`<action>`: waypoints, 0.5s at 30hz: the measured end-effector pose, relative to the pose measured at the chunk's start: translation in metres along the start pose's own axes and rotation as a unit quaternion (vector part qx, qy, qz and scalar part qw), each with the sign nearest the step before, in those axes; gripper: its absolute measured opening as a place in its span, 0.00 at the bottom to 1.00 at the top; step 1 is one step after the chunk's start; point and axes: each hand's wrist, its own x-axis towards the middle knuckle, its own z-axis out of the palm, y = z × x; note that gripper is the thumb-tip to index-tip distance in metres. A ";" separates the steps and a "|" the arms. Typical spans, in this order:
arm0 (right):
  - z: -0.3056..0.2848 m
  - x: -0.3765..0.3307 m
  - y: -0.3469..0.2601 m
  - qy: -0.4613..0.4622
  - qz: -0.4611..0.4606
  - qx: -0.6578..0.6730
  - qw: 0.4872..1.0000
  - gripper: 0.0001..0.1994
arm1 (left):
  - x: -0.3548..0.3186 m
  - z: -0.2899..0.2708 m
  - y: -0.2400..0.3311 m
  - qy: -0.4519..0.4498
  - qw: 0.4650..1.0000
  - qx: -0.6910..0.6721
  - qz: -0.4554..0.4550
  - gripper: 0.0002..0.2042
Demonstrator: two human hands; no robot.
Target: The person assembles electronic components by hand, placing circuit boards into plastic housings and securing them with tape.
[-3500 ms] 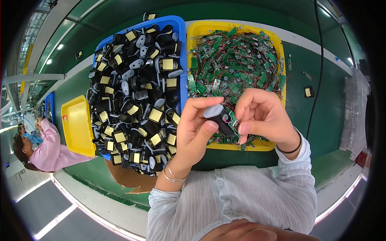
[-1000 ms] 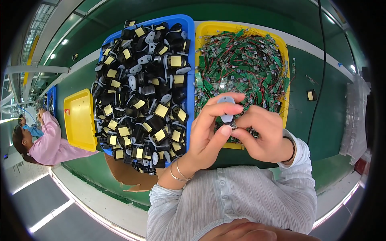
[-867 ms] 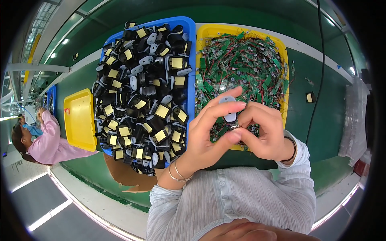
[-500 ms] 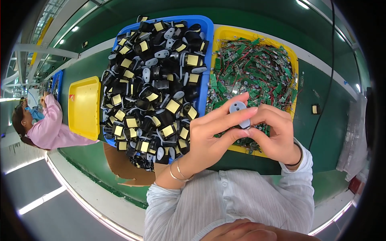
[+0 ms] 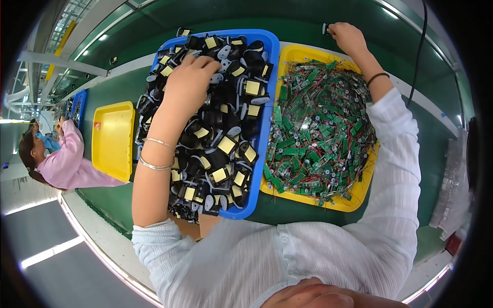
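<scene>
My left hand (image 5: 189, 84) reaches over a heap of black plastic housings (image 5: 226, 146), with its fingers apart and bent down onto the far part of the pile. These housings have grey oval end pieces and pale yellow squares, and they fill a blue tray (image 5: 251, 205). At the far right, my outstretched right hand (image 5: 349, 38) pinches a small black housing with a grey end (image 5: 325, 29) above the green surface beyond the trays. Below that arm, green circuit boards with red wires (image 5: 318, 138) lie heaped in a yellow tray (image 5: 354, 205).
A second yellow tray (image 5: 114, 138) stands left of the blue one. Farther left sits a person in a pink top (image 5: 67, 159). A black cable (image 5: 418, 56) hangs at the right, near clear plastic packaging (image 5: 448, 185). A cardboard box (image 5: 208, 226) is below the blue tray.
My hands have parted from around the grey-ended housing. The left has moved left over the blue tray; the right has carried the housing away to the far right.
</scene>
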 end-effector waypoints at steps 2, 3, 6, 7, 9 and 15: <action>0.015 0.003 0.008 -0.032 -0.021 -0.073 0.997 0.06 | 0.006 0.010 -0.004 -0.004 0.997 0.030 0.070 0.20; 0.013 0.001 0.006 -0.036 -0.020 -0.075 0.996 0.06 | 0.008 0.012 -0.006 -0.022 0.995 0.047 0.087 0.22; 0.001 -0.011 0.010 -0.030 0.009 0.024 0.999 0.08 | 0.015 0.012 -0.003 -0.087 0.991 0.060 0.083 0.25; -0.008 -0.015 0.015 0.022 -0.027 0.049 0.998 0.10 | 0.018 0.008 -0.001 -0.088 0.992 0.060 0.067 0.24; -0.035 -0.027 0.014 0.100 -0.073 0.086 0.989 0.12 | 0.022 -0.002 0.002 -0.084 0.995 0.035 0.038 0.16; -0.119 -0.088 -0.061 -0.089 -0.004 0.199 0.976 0.09 | 0.001 -0.016 0.003 -0.009 0.999 -0.042 -0.007 0.13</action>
